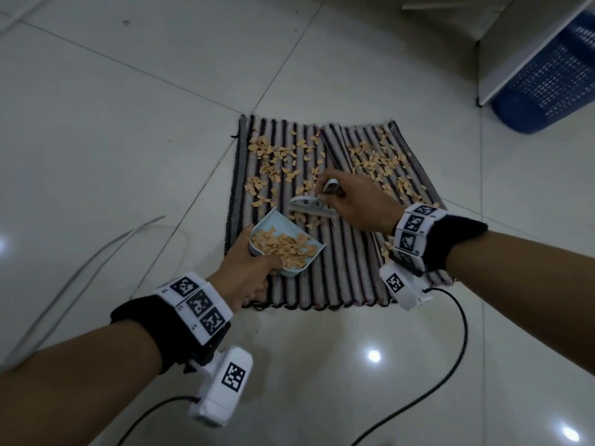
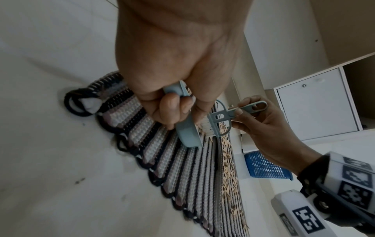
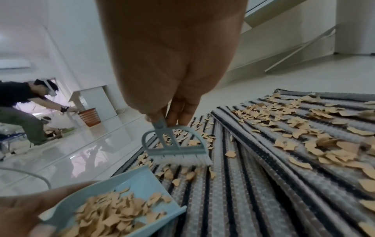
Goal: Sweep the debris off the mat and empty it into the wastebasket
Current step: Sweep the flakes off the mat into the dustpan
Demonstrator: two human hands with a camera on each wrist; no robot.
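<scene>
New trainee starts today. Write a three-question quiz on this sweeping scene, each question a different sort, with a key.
1. True or false: the dustpan already holds some debris.
2. Multiple choice: the right hand grips the A) wastebasket B) brush C) cable.
3. Fill in: the blue wastebasket stands on the floor beyond the mat's far ____ corner.

Key:
1. True; the left hand holds it part-filled over the mat.
2. B; it holds the brush by its handle.
3. Right.
</scene>
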